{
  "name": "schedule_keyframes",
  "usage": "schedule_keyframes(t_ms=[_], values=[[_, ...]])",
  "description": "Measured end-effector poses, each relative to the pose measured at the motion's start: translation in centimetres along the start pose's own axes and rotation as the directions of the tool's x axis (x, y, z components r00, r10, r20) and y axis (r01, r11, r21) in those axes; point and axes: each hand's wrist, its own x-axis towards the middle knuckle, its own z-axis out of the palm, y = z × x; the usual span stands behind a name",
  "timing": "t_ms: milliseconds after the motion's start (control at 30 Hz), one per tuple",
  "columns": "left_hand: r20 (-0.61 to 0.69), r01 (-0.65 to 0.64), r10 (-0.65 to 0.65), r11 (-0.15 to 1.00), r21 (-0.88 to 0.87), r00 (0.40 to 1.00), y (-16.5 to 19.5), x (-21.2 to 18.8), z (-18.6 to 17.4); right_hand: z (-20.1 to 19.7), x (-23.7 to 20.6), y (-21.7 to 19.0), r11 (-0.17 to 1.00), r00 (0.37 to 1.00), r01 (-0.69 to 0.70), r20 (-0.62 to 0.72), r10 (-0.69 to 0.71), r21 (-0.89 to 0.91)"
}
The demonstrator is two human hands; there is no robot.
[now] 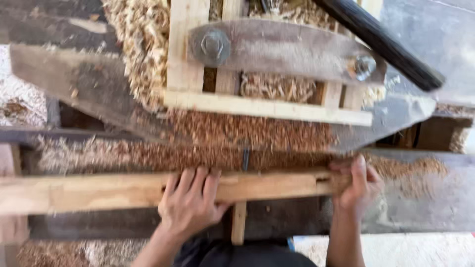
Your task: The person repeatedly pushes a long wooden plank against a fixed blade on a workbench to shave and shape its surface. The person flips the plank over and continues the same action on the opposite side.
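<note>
Pale wood everywhere here. I've got a long wooden rail (123, 190) lying crosswise on the counter (420, 202), with a slot cut along its middle stretch. My left hand (190, 202) is flat on top of it, fingers spread and curled over the far edge, pressing down rather than gripping. My right hand (358, 185) is wrapped around the rail's right end, thumb on top. A short wooden peg (239, 222) hangs down under the rail between my hands. Just past the rail there's a thick band of reddish sawdust (247, 133), and beyond that a light wooden frame (267, 106) with a grey metal bar (292, 49) bolted across it. It's all a bit blurry.
</note>
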Motion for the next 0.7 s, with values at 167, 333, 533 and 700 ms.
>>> schedule_keyframes(t_ms=[167,333,533,700], values=[[0.073,-0.014,0.021,0.995,-0.103,0.997,0.5,-1.1,-1.3,-0.3,-2.9,-1.5,0.999,0.998,-0.038,-0.041,0.039,0.032],[0.054,-0.04,0.043,0.998,-0.053,0.998,0.5,-1.0,-1.7,-0.3,-2.8,-1.2,0.987,0.988,-0.118,-0.083,0.127,0.105],[0.001,-0.051,0.052,0.994,-0.094,0.999,0.5,-1.1,-2.3,-0.4,-3.4,-1.6,0.999,0.997,-0.009,-0.08,0.005,-0.042],[0.009,-0.064,0.065,0.995,-0.077,0.998,0.2,-1.0,-2.2,-0.3,-2.9,-1.3,0.991,0.999,-0.011,-0.047,0.005,-0.13]])
